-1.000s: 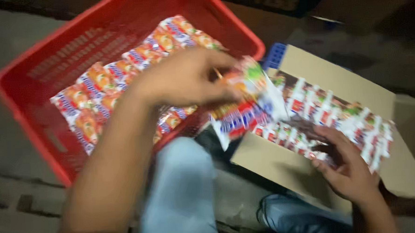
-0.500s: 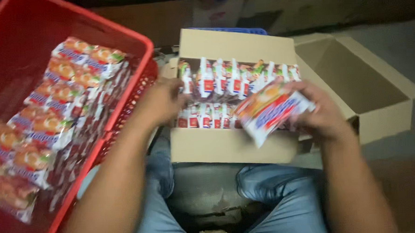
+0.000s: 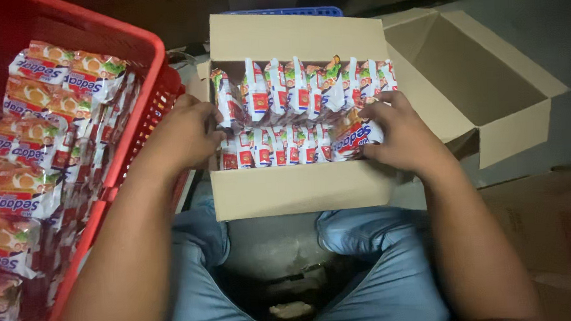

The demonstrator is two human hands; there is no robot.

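Dim concrete floor, seen from above, person seated in blue jeans | open cardboard box (image 3: 299,189) between the knees, two rows of upright noodle packets | right hand (image 3: 403,136) grips packet (image 3: 355,135) at the box's right end | left hand (image 3: 182,136) rests loosely curled on the box's left edge | red crate (image 3: 140,135) of packets left of the box

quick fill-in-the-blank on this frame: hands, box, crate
1. The right hand presses a noodle packet into the open ____ box.
2. The left hand rests at the box's ____ side.
3. More packets lie in the ____ plastic crate.
4. The person wears blue ____.

Missing words: cardboard; left; red; jeans
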